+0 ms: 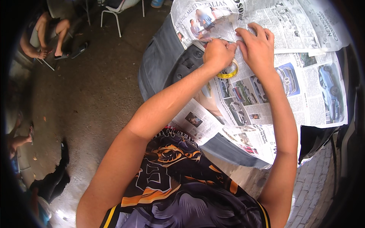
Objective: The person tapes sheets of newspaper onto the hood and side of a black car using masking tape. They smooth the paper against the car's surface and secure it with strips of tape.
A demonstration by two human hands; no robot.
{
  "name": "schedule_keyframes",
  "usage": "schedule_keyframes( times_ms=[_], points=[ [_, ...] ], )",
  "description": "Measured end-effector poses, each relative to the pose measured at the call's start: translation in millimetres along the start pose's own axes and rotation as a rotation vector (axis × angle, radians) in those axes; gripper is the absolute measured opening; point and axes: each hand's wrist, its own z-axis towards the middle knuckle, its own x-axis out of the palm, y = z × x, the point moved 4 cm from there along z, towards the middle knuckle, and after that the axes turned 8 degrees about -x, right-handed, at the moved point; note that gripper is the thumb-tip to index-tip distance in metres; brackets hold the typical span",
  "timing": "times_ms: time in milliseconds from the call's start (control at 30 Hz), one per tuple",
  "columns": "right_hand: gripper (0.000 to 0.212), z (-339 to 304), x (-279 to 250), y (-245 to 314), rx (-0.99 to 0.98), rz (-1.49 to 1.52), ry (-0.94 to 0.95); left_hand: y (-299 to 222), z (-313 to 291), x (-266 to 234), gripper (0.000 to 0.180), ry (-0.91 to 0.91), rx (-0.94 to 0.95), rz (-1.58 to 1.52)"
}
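Note:
Sheets of newspaper (pixel 304 102) cover a grey, curved panel like a car bumper (pixel 159 53), whose bare left side shows a dark recess with holes. My left hand (pixel 219 53) is closed in a pinch at the edge of the upper sheet, beside that recess. Whatever sits between its fingertips is hidden. A roll of tape (pixel 228 75), yellow on its side, shows just below this hand; whether the hand holds it or it lies on the paper, I cannot tell. My right hand (pixel 258 47) rests on the newspaper with its fingers spread and bent.
A white chair (pixel 122 9) stands on the rough dark ground at the upper left. One seated person (pixel 47 34) is at the far left, with other people's limbs (pixel 23 140) lower down. Pale paving (pixel 310 182) lies at the lower right, beside a dark edge.

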Motion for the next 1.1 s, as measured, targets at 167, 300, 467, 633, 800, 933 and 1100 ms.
schedule_keyframes(
  times_ms=[167, 300, 467, 633, 800, 933, 1100],
  points=[
    [0.034, 0.5, 3.2, 1.7, 0.029, -0.018, -0.009, -0.4, -6.6, -7.8, 0.052, 0.025, -0.094, 0.059],
    [0.034, 2.6, 1.2, 3.6, 0.038, -0.019, -0.019, 11.1, -8.7, -6.6, 0.056, 0.062, -0.167, -0.044],
    [0.036, 2.6, 1.6, 2.2, 0.051, -0.002, -0.044, 16.2, -7.7, -10.2, 0.054, 0.069, -0.197, -0.069],
    [0.036, 6.3, -0.2, 3.4, 0.063, 0.002, -0.036, 30.7, -3.6, -11.9, 0.054, 0.089, -0.200, -0.127],
    [0.035, 7.1, 1.3, 4.6, 0.076, 0.001, -0.029, 44.2, -7.7, -16.8, 0.055, 0.117, -0.194, -0.102],
    [0.035, 4.7, 0.0, 7.4, 0.062, -0.006, -0.062, 61.5, -25.2, -25.3, 0.059, 0.139, -0.228, -0.104],
    [0.031, 9.5, 2.6, 3.8, 0.050, -0.007, -0.076, 53.1, -17.4, -24.4, 0.062, 0.137, -0.199, -0.083]
  ],
)
